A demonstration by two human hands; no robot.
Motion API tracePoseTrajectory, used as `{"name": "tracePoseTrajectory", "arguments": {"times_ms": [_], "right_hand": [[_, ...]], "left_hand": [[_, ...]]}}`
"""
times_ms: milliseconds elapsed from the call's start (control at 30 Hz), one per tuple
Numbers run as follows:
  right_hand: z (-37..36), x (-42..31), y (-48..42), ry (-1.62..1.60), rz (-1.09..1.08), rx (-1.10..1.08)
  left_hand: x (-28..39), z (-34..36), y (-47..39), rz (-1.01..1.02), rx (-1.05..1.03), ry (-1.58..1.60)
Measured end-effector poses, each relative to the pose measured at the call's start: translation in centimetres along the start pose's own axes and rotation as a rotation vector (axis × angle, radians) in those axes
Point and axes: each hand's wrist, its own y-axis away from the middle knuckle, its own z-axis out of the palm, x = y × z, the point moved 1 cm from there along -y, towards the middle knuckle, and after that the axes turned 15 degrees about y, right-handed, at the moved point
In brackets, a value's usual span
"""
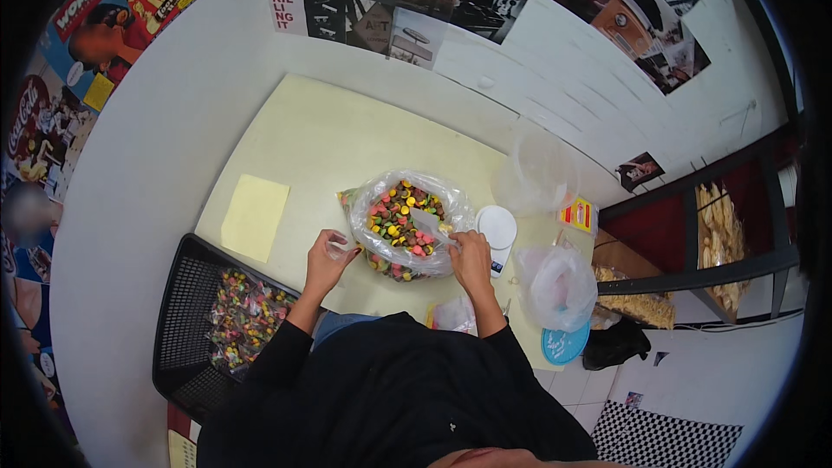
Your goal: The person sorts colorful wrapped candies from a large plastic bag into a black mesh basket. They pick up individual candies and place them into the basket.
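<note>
A large clear plastic bag [408, 218] of small pink, yellow, green and brown pieces stands with its rim rolled open on the pale yellow table [338, 130]. At its right rim, my right hand [470, 257] grips a whitish translucent scoop [426, 221] that lies over the pieces. My left hand [330, 259] is at the bag's lower left, thumb and fingers around a small clear plastic bag [337, 248]. Right of the large bag is a small white scale [497, 229]. A black plastic basket [188, 286] at lower left holds filled clear packets [247, 318].
On the table are a yellow sheet [255, 216], a clear tub [536, 175], clear plastic bags [564, 289] and, by its right edge, a blue lid [565, 343]. A black metal rack [702, 276] with bagged snacks stands at the right. Walls border the table's back and left.
</note>
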Motion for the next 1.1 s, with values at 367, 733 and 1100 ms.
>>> {"name": "tracePoseTrajectory", "arguments": {"times_ms": [367,733,1100], "right_hand": [[-2.9,-1.3,-5.6,-0.117,-0.200,0.235],[2.2,-1.6,-5.2,-0.307,-0.167,0.150],[5.1,-1.3,-4.2,-0.443,0.001,0.073]], "left_hand": [[-7.3,1.0,1.0,-0.107,-0.051,-0.002],[-6.4,2.9,0.0,-0.169,-0.186,0.148],[-3.6,3.9,-0.1,-0.149,-0.245,0.059]]}}
